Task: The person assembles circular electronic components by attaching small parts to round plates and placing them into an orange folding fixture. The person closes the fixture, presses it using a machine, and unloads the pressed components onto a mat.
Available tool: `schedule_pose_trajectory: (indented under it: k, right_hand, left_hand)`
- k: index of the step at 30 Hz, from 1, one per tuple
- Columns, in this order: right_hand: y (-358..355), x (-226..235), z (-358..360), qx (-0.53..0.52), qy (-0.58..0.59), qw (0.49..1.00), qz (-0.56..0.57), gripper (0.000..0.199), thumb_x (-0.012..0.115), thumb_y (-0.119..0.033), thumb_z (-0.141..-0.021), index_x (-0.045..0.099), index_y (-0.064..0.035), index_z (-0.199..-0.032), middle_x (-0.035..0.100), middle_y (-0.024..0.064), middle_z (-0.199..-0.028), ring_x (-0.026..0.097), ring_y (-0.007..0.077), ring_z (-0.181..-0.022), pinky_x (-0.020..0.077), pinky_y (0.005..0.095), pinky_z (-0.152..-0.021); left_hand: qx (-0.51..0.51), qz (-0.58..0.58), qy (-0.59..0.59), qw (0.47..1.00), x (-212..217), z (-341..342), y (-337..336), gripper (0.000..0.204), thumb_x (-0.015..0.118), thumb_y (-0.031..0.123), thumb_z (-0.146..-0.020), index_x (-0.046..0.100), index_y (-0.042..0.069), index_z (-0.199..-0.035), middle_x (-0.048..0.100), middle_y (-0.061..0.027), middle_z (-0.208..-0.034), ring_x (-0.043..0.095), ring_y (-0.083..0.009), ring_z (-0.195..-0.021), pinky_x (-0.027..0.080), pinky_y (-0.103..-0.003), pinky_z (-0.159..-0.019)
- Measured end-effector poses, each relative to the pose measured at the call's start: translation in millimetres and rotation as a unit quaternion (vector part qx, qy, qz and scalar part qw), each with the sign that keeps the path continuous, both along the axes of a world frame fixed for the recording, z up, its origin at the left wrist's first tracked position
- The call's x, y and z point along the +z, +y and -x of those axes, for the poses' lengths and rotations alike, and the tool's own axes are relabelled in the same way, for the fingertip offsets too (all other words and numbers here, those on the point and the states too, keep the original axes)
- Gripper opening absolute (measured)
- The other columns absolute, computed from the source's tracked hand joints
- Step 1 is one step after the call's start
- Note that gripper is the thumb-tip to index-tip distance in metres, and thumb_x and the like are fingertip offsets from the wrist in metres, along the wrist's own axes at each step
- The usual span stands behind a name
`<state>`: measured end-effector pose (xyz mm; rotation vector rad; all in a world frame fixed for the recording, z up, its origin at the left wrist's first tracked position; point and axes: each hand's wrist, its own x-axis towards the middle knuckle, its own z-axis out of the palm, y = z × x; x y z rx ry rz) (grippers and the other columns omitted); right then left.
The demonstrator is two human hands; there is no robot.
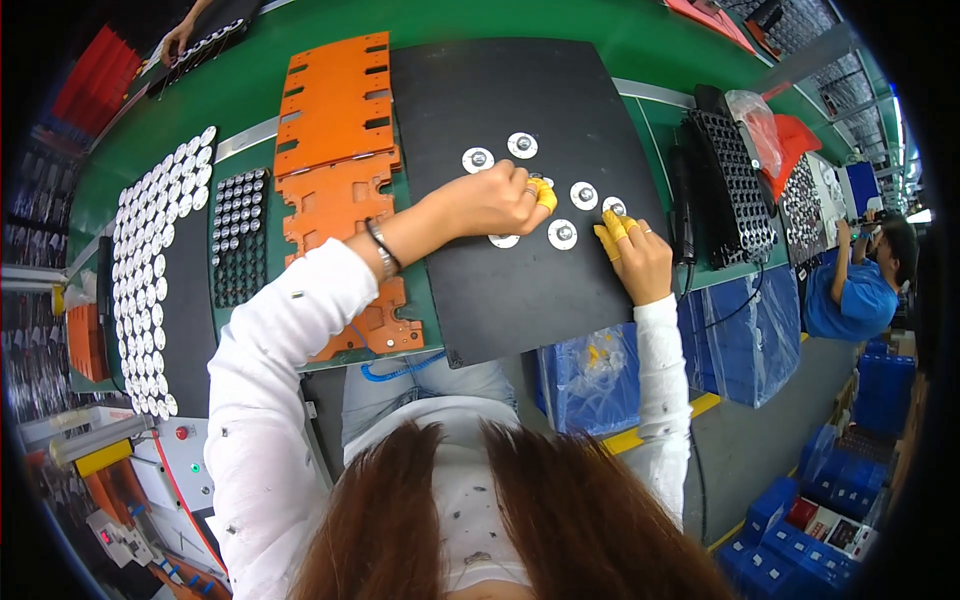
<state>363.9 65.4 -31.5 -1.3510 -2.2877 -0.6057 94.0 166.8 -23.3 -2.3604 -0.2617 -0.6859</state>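
Several white discs with round metal centres lie on a black mat [500, 300]. My left hand [500, 198], reaching across from the left, has its fingers curled closed at a white disc [548, 183] that they mostly cover. Yellow finger covers are on the fingertips of both hands. Below the left hand another white disc [503, 241] is partly hidden. My right hand [643, 262] rests at the mat's right side, thumb a little apart, its fingertips touching the near edge of a white disc [614, 205]. Between the hands are two more, an upper disc [583, 195] and a lower disc [562, 235].
Orange plates [335, 110] line the mat's left side. Farther left are a black tray [240, 225] of metal parts and a board of white discs [140, 270]. A black rack [730, 185] stands at right. Another person's hand [177, 42] works at the far left; a person in blue [850, 290] is at right.
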Motion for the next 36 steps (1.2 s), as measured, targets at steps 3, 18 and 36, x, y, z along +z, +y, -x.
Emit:
schedule_pose_trajectory:
  k: [3,18,36]
  right_hand:
    - [-14.4,-8.6,9.1,-0.058,0.068,0.996,0.006,0.025,0.079,-0.017,-0.079,0.07,-0.0021,-0.096,0.068,0.0084,-0.089,0.066,0.0251,-0.078,0.0534,0.0337,-0.063]
    - [-20.1,6.2,12.1,-0.065,0.131,0.986,0.084,0.027,0.073,-0.014,-0.083,0.07,-0.0051,-0.109,0.066,0.0091,-0.111,0.061,0.0276,-0.101,0.0495,0.0391,-0.085]
    - [-40.6,43.8,90.2,-0.052,0.208,0.975,0.056,0.023,0.064,-0.004,-0.091,0.068,-0.0033,-0.114,0.067,0.0136,-0.113,0.061,0.0312,-0.104,0.0473,0.0404,-0.09]
  left_hand:
    - [-0.038,-0.036,0.059,0.997,-10.8,-22.2,15.4,0.023,0.065,0.015,-0.069,0.045,0.014,-0.06,0.045,0.0044,-0.048,0.051,-0.0125,-0.051,0.032,-0.027,-0.044]
    - [0.081,0.326,0.082,0.938,4.1,-20.0,-13.0,0.012,0.067,0.015,-0.078,0.07,0.004,-0.076,0.069,-0.0086,-0.08,0.069,-0.0234,-0.08,0.055,-0.033,-0.062]
    - [0.229,0.614,-0.118,0.746,93.0,187.1,-188.5,0.045,0.066,0.029,-0.092,0.061,0.001,-0.127,0.07,-0.0149,-0.102,0.067,-0.0294,-0.093,0.052,-0.038,-0.085]
